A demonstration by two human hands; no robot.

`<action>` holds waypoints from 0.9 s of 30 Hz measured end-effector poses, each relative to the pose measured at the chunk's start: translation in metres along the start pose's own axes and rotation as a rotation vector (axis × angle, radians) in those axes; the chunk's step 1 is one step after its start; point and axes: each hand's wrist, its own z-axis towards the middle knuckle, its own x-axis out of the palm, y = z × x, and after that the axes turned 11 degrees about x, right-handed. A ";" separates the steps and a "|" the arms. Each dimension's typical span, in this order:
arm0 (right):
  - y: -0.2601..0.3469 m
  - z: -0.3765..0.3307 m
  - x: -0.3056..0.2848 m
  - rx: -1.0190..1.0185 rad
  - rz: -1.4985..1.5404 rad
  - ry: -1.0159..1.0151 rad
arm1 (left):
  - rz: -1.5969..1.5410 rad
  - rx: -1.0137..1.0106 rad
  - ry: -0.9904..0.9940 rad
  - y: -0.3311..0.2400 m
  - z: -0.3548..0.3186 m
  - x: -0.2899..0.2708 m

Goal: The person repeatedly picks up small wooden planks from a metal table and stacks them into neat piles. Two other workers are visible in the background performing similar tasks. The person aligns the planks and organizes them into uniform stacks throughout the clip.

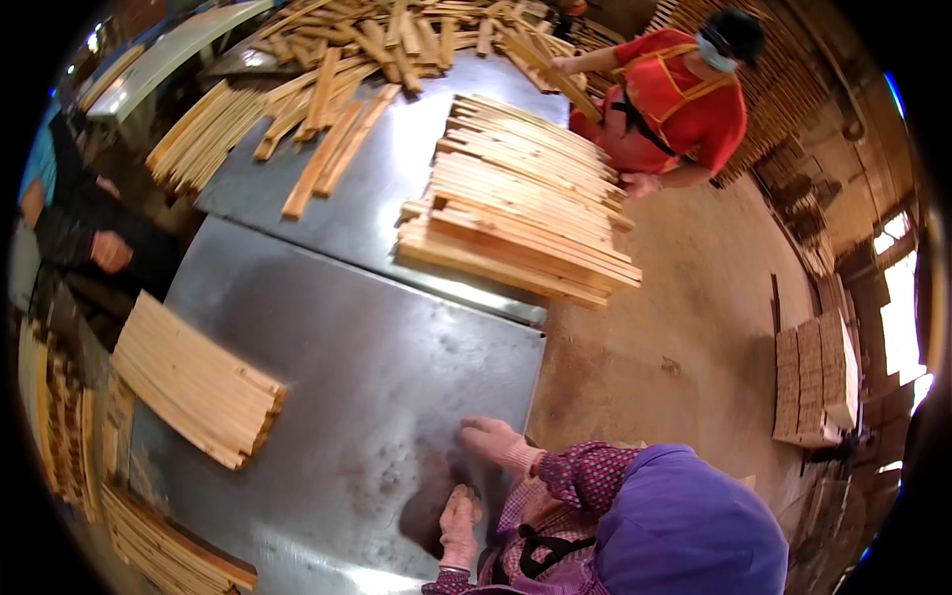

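My right hand (491,436) and my left hand (459,518), both in pink knitted gloves, rest on the bare grey metal tabletop (367,337) near its front right edge. Neither holds anything. The right hand lies flat with fingers pointing left; the left hand sits just below it, fingers loosely bent. The nearest wood is a neat bundle of pale wooden slats (193,382), an arm's length to the left. A large layered stack of slats (526,213) lies farther up the table.
A loose heap of slats (367,55) covers the far end of the table. A person in red (679,99) stands there holding a slat. Another person (89,238) is at the left edge. More slat stacks sit on the floor at right (813,377) and lower left (159,545).
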 end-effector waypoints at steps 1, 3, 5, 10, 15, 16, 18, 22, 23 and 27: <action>-0.008 -0.001 -0.020 0.029 -0.004 -0.064 | 0.098 -0.005 0.033 -0.001 0.003 0.011; -0.028 0.011 -0.073 -0.015 0.127 -0.094 | 0.262 0.024 0.094 -0.009 0.010 0.040; -0.063 0.037 -0.116 -0.078 0.300 -0.241 | 0.397 0.095 0.154 -0.030 0.028 0.074; 0.018 0.069 -0.256 -0.194 -0.194 -0.560 | 0.693 0.198 0.125 -0.077 0.095 0.151; 0.063 0.138 -0.341 -0.549 -0.954 -0.813 | 1.063 0.666 0.390 -0.070 0.167 0.223; 0.067 0.148 -0.353 -0.518 -0.973 -0.723 | 1.082 0.635 0.430 -0.073 0.167 0.244; 0.084 0.163 -0.366 -0.470 -1.016 -0.537 | 1.116 0.574 0.494 -0.074 0.167 0.275; 0.099 0.175 -0.366 -0.418 -0.856 -0.339 | 1.153 0.531 0.518 -0.047 0.166 0.274; 0.097 0.176 -0.365 -0.459 -0.813 -0.332 | 1.088 0.528 0.496 -0.029 0.166 0.260; 0.095 0.168 -0.373 -0.347 -0.724 -0.260 | 0.854 0.259 0.292 -0.026 0.131 0.252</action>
